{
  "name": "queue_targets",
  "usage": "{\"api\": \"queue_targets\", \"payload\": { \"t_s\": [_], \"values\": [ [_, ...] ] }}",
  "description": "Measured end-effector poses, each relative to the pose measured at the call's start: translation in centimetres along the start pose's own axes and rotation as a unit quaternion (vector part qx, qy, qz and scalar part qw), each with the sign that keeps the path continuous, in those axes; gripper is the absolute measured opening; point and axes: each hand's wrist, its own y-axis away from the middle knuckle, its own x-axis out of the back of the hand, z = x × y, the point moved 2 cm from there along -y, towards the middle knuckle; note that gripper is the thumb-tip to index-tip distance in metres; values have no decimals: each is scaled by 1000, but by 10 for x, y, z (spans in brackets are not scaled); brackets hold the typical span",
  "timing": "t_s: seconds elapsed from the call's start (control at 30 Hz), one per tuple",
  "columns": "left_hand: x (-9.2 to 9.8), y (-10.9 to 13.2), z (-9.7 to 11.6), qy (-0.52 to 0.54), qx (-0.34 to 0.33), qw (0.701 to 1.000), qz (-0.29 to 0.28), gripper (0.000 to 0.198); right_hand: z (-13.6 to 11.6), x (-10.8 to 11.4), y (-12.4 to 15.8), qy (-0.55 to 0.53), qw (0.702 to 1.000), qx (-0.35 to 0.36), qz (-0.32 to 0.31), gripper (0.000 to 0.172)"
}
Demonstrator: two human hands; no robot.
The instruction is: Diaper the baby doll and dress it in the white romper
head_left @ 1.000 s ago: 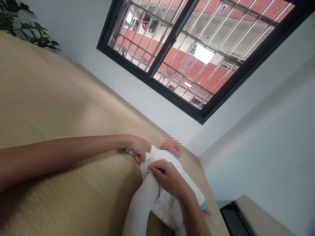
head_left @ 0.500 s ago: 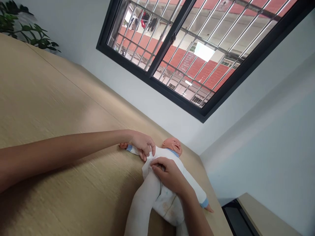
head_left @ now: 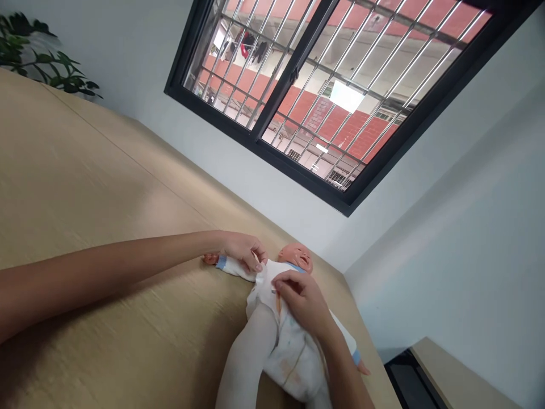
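Observation:
A baby doll (head_left: 296, 257) lies on its back on the wooden table, in a white top with blue cuffs, white leg coverings and a printed white diaper (head_left: 293, 360). My left hand (head_left: 246, 251) is closed in a pinch on white material at the doll's waist, which looks like the diaper's side. Beside it, my right hand (head_left: 303, 298) rests over the doll's belly, thumb and fingers pressed together at the diaper's upper front. The exact edge under those fingertips is partly hidden. My right forearm covers part of the doll's side and leg.
The light wooden table (head_left: 106, 199) runs along a pale wall. Above is a dark-framed barred window (head_left: 255, 136). A leafy plant (head_left: 51, 62) stands at the far left, and a dark-topped piece of furniture (head_left: 415, 378) sits beyond the table's right edge.
My right hand has shifted slightly right and up across the doll's belly, exposing more of the diaper's front. My left fingers have risen a little, drawing the white material up.

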Motion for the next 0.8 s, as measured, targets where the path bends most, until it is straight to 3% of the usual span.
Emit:
{"api": "queue_targets", "payload": {
  "t_s": [0.1, 0.2, 0.27, 0.33, 0.53, 0.63, 0.8],
  "values": [
    [-6, -1, 0, 58, -33, 998, -8, 37, -4, 23, 3, 72, 994, 37, 74, 20],
    [-13, -3, -3, 83, -47, 995, -10, 38, -12, 29, 8, 138, 990, 10, 24, 18],
    [-17, -4, -6, 103, -46, 994, -13, 37, -16, 20, 10, 148, 988, -28, -36, 14],
    [-19, -6, -8, 120, -46, 992, -20, 37, -17, 8, 9, 171, 983, -47, -55, 22],
    [-23, -9, -9, 129, -39, 990, -30, 39, -20, -14, 3, 217, 975, -41, -33, 18],
    [-26, -8, -7, 129, -38, 990, -47, 38, -20, -16, 1, 215, 973, -69, -36, 5],
    [-30, -4, -2, 150, -43, 986, -53, 33, -13, -19, -1, 205, 975, -85, 3, 10]
  ]
}}
